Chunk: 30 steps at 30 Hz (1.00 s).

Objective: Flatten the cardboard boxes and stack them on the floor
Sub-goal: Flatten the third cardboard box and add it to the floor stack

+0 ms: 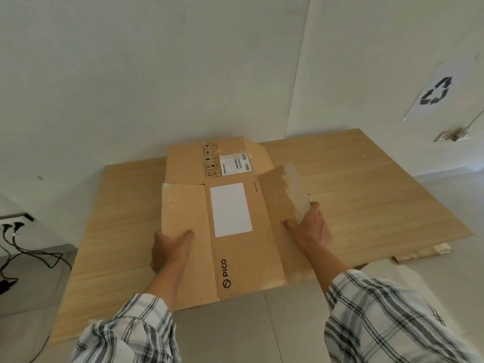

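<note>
While both arms reached forward in plaid sleeves (125,334), the left hand (170,254) gripped the left flap of the box (235,260), with the thumb on top and the fingers out of sight beneath the edge. The right hand (310,229) grasped the right flap, its thumb on the upper face and its fingers (315,206) curled round the outer edge; that flap tilted upward. The box was flattened and brown, its flaps spread. It had a blank white label (230,209) on the middle panel and a PICO logo nearer the person. It sat over the middle of the board (366,192), its near end overhanging the board's near edge above the floor (235,331). Whether it rested there or hung just above could not be told. A second box (188,163), also flat, lay at the board's far edge by the wall (157,74), partly hidden behind the first.
</note>
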### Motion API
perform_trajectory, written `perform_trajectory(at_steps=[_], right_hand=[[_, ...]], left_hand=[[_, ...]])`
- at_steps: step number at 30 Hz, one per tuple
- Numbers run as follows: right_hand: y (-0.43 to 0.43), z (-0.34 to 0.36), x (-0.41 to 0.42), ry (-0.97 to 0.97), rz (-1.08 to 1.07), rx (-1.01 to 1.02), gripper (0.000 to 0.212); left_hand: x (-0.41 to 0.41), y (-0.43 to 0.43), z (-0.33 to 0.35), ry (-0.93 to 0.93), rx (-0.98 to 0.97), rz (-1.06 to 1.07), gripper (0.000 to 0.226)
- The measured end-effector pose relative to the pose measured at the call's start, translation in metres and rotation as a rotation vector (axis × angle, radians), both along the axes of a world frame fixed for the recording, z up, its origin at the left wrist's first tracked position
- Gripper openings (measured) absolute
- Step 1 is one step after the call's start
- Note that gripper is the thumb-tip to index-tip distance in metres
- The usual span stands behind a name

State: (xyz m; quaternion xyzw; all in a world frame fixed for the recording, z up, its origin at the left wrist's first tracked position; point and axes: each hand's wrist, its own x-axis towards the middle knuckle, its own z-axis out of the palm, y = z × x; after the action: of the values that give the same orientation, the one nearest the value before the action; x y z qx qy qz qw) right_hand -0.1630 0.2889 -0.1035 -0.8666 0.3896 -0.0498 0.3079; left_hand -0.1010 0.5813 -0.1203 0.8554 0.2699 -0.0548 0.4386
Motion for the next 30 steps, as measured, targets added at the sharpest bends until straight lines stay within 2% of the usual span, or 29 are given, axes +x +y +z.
perform_trajectory(at_steps=[4, 13, 30], right_hand=[[-0.060, 0.039, -0.013, -0.059, 0.056, -0.048, 0.080], [-0.225, 0.121, -0.069, -0.182, 0.142, -0.170, 0.072], [-0.571, 0.171, -0.105, -0.230, -0.044, -0.273, 0.071]], left_hand=[[-0.015, -0.062, 0.037, -0.054, -0.018, 0.022, 0.064], [-0.066, -0.235, 0.095, -0.148, -0.026, 0.029, 0.061], [-0.036, -0.607, 0.138, -0.232, -0.069, -0.178, 0.055]])
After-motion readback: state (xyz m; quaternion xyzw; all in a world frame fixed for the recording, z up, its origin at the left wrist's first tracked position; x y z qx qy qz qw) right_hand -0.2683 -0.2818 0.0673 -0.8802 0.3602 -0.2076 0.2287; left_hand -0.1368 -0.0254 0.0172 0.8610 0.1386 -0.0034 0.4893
